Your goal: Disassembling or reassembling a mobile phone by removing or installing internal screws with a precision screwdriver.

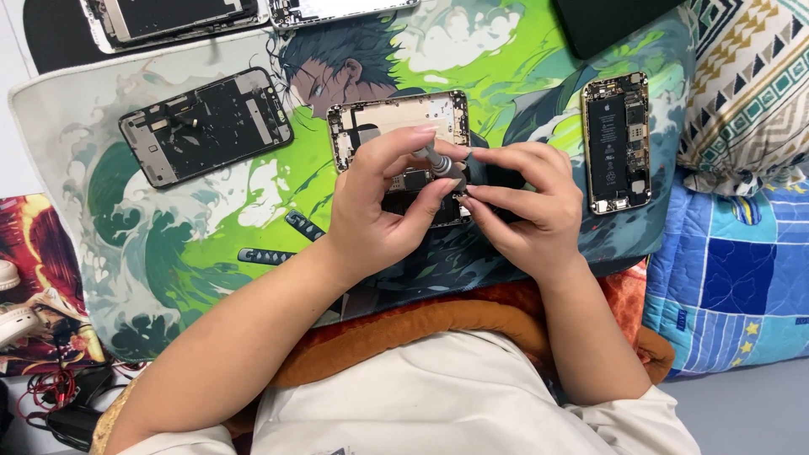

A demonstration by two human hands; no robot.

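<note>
A large illustrated green mat (194,244) covers the surface. An opened phone chassis (396,126) lies at its centre, partly under both hands. A detached phone panel (205,125) lies to the left; a second opened phone (617,141) with exposed battery lies to the right. The left hand (379,206) is closed around a small grey screwdriver (438,162), fingers curled, with the tool angled down toward the chassis. The right hand (527,206) pinches its fingertips together at the screwdriver tip; whether it holds a part cannot be determined.
</note>
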